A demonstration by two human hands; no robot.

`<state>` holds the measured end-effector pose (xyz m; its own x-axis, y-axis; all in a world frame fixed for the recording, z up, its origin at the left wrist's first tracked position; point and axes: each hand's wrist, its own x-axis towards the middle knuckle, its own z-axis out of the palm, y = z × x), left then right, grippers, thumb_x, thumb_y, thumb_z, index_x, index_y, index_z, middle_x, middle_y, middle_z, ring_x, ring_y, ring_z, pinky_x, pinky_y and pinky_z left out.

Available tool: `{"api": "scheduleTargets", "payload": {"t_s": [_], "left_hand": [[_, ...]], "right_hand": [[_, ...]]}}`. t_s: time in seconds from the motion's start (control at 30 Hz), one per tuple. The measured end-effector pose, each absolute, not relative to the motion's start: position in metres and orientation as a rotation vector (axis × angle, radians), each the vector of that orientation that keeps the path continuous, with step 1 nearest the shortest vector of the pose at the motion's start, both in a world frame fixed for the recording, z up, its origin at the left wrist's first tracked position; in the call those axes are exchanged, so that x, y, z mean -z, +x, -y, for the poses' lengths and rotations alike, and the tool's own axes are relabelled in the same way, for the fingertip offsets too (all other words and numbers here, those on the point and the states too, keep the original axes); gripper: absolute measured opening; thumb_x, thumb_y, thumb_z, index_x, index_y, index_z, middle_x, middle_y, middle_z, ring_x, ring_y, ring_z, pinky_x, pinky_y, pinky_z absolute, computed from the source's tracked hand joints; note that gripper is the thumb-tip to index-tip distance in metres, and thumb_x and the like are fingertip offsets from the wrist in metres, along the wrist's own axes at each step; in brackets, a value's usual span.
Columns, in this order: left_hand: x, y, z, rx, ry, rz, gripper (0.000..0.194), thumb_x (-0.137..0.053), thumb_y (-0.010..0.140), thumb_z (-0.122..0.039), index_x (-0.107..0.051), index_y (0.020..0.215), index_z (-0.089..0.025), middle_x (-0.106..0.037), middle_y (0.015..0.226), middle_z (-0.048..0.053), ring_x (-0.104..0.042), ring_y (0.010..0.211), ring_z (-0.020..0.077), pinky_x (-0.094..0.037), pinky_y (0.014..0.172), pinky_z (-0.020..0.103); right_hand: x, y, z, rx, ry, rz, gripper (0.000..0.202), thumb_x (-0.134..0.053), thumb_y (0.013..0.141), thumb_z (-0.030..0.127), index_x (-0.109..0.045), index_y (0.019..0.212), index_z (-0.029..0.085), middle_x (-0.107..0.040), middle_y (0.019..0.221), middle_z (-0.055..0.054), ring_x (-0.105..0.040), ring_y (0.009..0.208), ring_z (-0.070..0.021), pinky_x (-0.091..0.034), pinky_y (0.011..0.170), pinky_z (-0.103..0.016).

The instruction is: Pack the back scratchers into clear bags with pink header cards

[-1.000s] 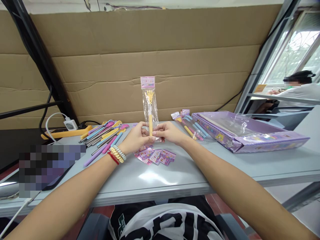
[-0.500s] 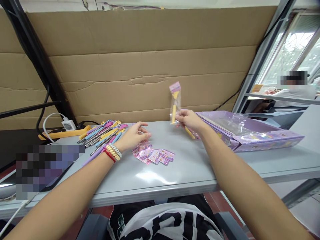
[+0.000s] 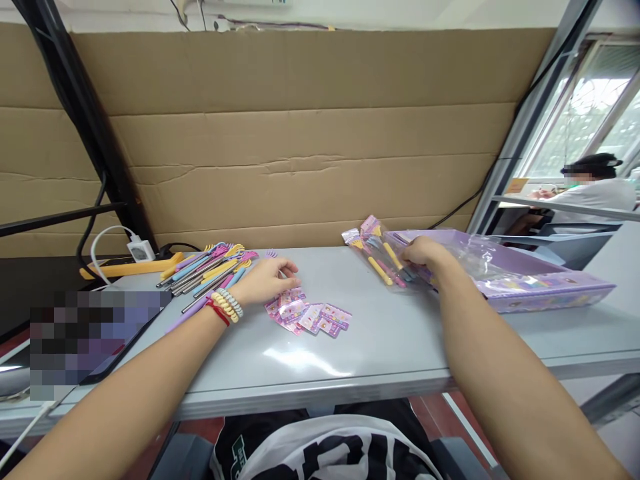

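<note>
My left hand (image 3: 273,277) rests with loosely bent fingers, apart, at the back edge of a loose pile of small pink-purple printed cards (image 3: 313,317). Left of it lies a heap of metal sticks (image 3: 205,270) with yellow, blue, pink and purple handles and fork-like heads. A purple fork-like head (image 3: 271,253) shows just behind the hand. My right hand (image 3: 425,257) is at the left end of a purple box (image 3: 545,293), its fingers bent down and partly hidden; what they grip does not show. Beside it lie clear bags of coloured sticks with printed tops (image 3: 377,257).
A phone or tablet with a blurred screen (image 3: 105,340) lies at the left, near a white charger plug (image 3: 141,250) and a yellow bar (image 3: 130,267). Cardboard (image 3: 310,133) stands behind the grey table (image 3: 350,363). Another person (image 3: 595,190) sits at the far right.
The bagged yellow stick that my right hand held upright now lies on the table with other bags. That hand has moved right to the box. My left hand has barely moved.
</note>
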<state>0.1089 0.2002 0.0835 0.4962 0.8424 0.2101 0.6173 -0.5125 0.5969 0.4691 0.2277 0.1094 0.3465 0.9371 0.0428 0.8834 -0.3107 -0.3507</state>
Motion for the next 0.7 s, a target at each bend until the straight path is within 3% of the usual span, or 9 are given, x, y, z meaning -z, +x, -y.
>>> {"api": "scheduleTargets", "payload": {"t_s": [0.07,0.23,0.47,0.7], "left_hand": [[-0.083,0.107,-0.201,-0.666,2.358,-1.223,0.036,-0.059,0.078,-0.042,-0.061,0.101,-0.015,-0.07,0.089,0.005,-0.065,0.076,0.0171,-0.049,0.066,0.028],[-0.081,0.104,-0.203,-0.607,2.575,-1.251,0.028,-0.056,0.08,-0.036,-0.062,0.099,-0.016,-0.071,0.089,0.004,-0.065,0.078,0.0167,-0.048,0.07,0.027],[-0.081,0.105,-0.201,-0.506,2.732,-1.313,0.03,-0.054,0.081,-0.037,-0.063,0.101,-0.016,-0.071,0.094,0.006,-0.065,0.081,0.0179,-0.048,0.073,0.028],[-0.081,0.104,-0.202,-0.467,2.776,-1.329,0.032,-0.052,0.082,-0.038,-0.064,0.102,-0.017,-0.07,0.098,0.006,-0.065,0.083,0.0193,-0.047,0.073,0.029]], "right_hand": [[-0.11,0.468,-0.229,-0.206,-2.463,1.55,0.003,-0.064,0.066,0.016,-0.066,0.064,0.014,-0.06,0.053,-0.009,-0.06,0.052,-0.0209,-0.043,0.048,-0.029],[-0.096,0.465,-0.233,0.135,-2.488,1.428,0.025,-0.068,0.064,0.022,-0.071,0.088,0.014,-0.068,0.082,-0.016,-0.066,0.078,-0.0268,-0.047,0.058,-0.03],[-0.089,0.445,-0.231,0.348,-2.376,1.348,0.045,-0.057,0.079,0.033,-0.061,0.116,0.007,-0.059,0.115,-0.026,-0.057,0.107,-0.0337,-0.047,0.081,-0.038],[-0.072,0.434,-0.246,0.226,-2.193,1.832,0.046,-0.046,0.087,0.034,-0.054,0.124,0.007,-0.051,0.132,-0.022,-0.049,0.12,-0.0323,-0.039,0.096,-0.038]]}}
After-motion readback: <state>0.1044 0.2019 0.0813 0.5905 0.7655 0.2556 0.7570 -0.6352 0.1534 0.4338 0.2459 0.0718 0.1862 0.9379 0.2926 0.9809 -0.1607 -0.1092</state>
